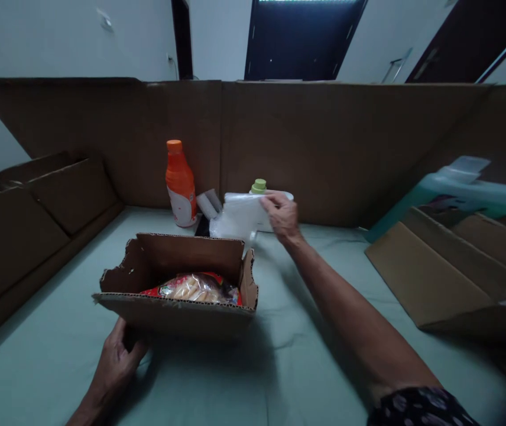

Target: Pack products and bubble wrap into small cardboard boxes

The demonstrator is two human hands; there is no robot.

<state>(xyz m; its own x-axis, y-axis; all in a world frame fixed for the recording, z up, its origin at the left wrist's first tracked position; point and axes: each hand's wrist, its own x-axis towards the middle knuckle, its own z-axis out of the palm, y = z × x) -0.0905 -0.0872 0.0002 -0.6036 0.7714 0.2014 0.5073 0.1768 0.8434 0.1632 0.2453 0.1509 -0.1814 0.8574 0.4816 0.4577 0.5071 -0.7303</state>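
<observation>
In the head view, your right hand (282,216) is grasping a thin plastic sheet (239,214), pinching its upper right edge between thumb and fingers. The sheet is white and half see-through, and it is hanging to the left of this grip. Just behind the grip, a white bottle with a light green cap (259,186) is standing, and your hand and the sheet are partly hiding it. Farther left of the grip, a small pale roll (209,204) is leaning, and beyond it an orange bottle (181,183) is standing upright.

Nearer to you, to the left of and below the right grip, the small cardboard box (177,319) is sitting with its top open. Inside it a shiny red food packet (200,288) is lying. Your left hand (117,358) is reaching to the lower left corner of this box; its fingertips are going out of sight there, so I cannot tell if it is clenching or only touching.

Well to the right of the right grip, a bigger cardboard box (430,278) is standing, and a bottle with blue-green liquid (452,184) is slanting beside it, somewhat blurred.
</observation>
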